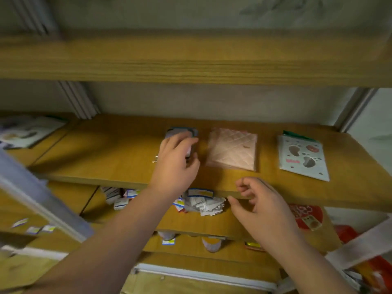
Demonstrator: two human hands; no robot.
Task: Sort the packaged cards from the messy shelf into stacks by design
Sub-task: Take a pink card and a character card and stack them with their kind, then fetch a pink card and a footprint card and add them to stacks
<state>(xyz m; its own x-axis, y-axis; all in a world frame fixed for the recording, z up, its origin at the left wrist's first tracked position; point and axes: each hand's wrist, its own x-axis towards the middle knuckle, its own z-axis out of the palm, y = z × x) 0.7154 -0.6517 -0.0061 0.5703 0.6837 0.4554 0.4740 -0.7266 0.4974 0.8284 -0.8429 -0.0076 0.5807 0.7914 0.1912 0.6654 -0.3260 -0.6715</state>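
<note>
On the middle wooden shelf (118,149) my left hand (176,164) rests over a small stack of packaged cards (182,133) with a blue-edged design, fingers curled round its near end. To the right of it lies a pink quilted-pattern stack (233,148). Farther right lies a white pack with footprint cut-outs (302,157). My right hand (261,200) hovers at the shelf's front edge with loosely curled fingers and holds nothing. Below, on the lower shelf, a messy heap of small packaged cards (203,203) lies partly hidden by my arms.
Another white pack (27,132) lies at the far left of the middle shelf. A red packet (307,215) sits on the lower shelf at right. A grey metal upright (38,194) crosses the left foreground. An upper shelf board (191,60) overhangs the work area.
</note>
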